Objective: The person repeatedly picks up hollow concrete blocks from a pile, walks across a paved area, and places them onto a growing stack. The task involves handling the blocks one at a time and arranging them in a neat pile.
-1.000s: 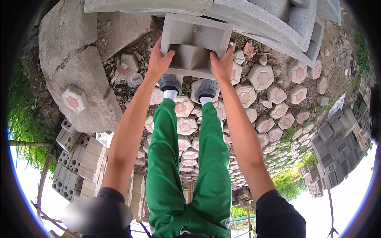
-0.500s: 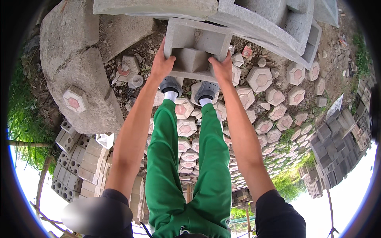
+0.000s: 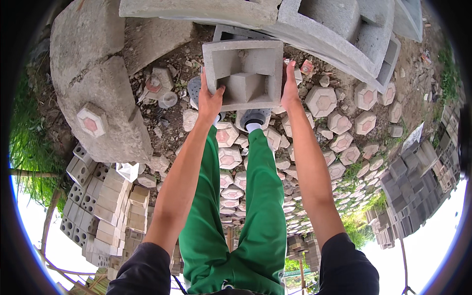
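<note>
A grey hollow concrete block (image 3: 244, 73) with a wedge-shaped inner partition is held in front of my feet, its open face towards me. My left hand (image 3: 210, 100) grips its left side, the thumb hooked over the rim at the lower left corner. Against its right wall my right hand (image 3: 291, 91) presses with straightened fingers pointing away from me. Just behind the held block, another grey concrete block (image 3: 227, 32) shows only partly. My left shoe (image 3: 194, 88) and right shoe (image 3: 253, 118) are partly hidden by the block.
Large hollow concrete blocks (image 3: 334, 54) lie in a row at the far side. At left, a thick concrete slab (image 3: 93, 83) bears a hexagonal paver (image 3: 91, 123). Several hexagonal pavers (image 3: 321, 101) cover the ground. Stacks of holed blocks (image 3: 91, 204) and grey bricks (image 3: 413, 172) stand at the sides.
The block has come slightly nearer and to the left, uncovering another block behind it. My right fingers have straightened along its side. My left foot has shifted left and away.
</note>
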A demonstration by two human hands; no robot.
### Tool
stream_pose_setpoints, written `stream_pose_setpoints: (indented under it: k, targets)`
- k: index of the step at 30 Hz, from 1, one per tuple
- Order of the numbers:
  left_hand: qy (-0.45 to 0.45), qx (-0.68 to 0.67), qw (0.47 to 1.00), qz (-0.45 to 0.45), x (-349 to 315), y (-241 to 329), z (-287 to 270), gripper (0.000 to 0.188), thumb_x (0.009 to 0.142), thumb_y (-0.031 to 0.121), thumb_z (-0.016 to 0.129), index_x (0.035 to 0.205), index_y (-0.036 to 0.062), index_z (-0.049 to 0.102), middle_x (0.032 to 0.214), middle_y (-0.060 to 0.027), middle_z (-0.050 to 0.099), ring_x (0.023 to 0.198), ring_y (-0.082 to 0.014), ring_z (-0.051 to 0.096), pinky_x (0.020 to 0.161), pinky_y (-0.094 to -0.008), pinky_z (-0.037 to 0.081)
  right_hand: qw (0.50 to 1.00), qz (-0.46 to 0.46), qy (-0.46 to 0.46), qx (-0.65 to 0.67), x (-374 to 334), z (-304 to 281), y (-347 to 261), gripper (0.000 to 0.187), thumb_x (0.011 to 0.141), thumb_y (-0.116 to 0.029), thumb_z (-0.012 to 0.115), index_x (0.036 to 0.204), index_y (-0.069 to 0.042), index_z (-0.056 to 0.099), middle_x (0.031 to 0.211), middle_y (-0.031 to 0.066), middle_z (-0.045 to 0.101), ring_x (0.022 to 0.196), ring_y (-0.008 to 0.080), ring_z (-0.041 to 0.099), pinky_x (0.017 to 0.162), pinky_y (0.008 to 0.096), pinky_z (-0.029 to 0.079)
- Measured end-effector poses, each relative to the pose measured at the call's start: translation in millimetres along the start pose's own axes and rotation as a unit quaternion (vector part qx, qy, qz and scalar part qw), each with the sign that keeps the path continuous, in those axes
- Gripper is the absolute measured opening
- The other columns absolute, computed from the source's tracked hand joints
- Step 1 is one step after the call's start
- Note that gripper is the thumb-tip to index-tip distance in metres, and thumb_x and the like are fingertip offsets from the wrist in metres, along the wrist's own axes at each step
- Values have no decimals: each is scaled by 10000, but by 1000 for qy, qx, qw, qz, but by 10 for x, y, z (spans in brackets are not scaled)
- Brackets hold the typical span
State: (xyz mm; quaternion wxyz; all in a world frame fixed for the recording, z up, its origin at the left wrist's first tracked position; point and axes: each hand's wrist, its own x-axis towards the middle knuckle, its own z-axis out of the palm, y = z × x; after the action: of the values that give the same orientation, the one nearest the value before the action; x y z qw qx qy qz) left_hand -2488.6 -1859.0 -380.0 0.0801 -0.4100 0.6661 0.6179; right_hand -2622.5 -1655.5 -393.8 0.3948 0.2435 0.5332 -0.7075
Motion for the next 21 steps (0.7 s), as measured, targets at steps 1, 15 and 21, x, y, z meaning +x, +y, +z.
stream_pose_setpoints:
  k: [1,15,21]
  targets:
    - [3,-4,1000,-2,-15,31,10,820,850,156,633,1508,83,150,1471,-190,355,1327,-281,389,1081,-335,295,1000,14,10,7,6,19,-61,881,859,-733,402,1428,-62,364,1393,111,449,1269,225,413,1080,378,294]
    - [-64,-401,839,-362,489,-338,-221,1104,741,882,280,1489,75,191,1459,-203,354,1338,-346,353,1095,-498,279,985,100,137,-35,513,-101,106,867,851,-758,369,1230,-3,564,1233,133,572,1119,234,525,977,368,397]
    - [-79,-346,863,-358,380,295,2,1040,763,873,179,1472,122,307,1497,-155,312,1353,-352,321,1112,-500,248,976,89,191,-53,471,-136,72,863,848,-776,327,1214,-33,567,1200,135,587,1089,232,531,964,366,395]
